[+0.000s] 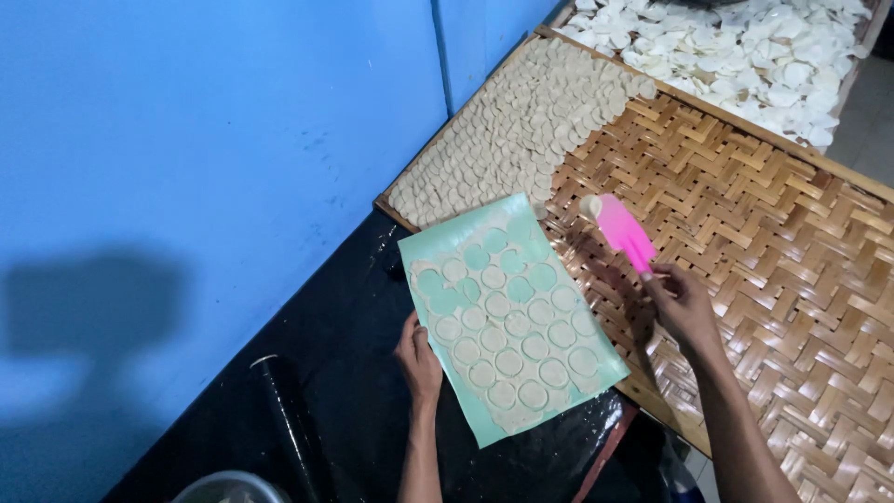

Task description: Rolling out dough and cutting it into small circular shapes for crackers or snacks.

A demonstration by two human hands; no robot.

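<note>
- Pink spatula (pixel 625 233) pinched in the right hand (pixel 682 303); fingers closed round its handle, blade raised over the woven bamboo tray (pixel 764 233).
- One pale dough disc (pixel 590 206) sits on the blade tip, just beside the edge of the laid-out rows.
- Left hand (pixel 418 354) rests flat-ish on the left edge of the mint-green sheet (pixel 507 321), fingers loosely bent, pressing on it. Not gripping anything that I can see.
- Sheet carries rolled dough cut into circles; several circles near the top are already gone, green showing through.
- Sheet's upper corner overlaps the tray's wooden frame; the rest lies on a black tabletop (pixel 326 373).
- Tray's far-left corner is packed with overlapping dough rounds (pixel 521 130); the rest is bare weave.
- Second tray (pixel 736 51) beyond it, heaped with whiter, curled chips.
- Dark rolling pin (pixel 287 424) lies on the black surface left of the left arm; a metal bowl rim (pixel 223 486) sits at the bottom edge.
- Blue wall (pixel 214 140) runs along the left side.
</note>
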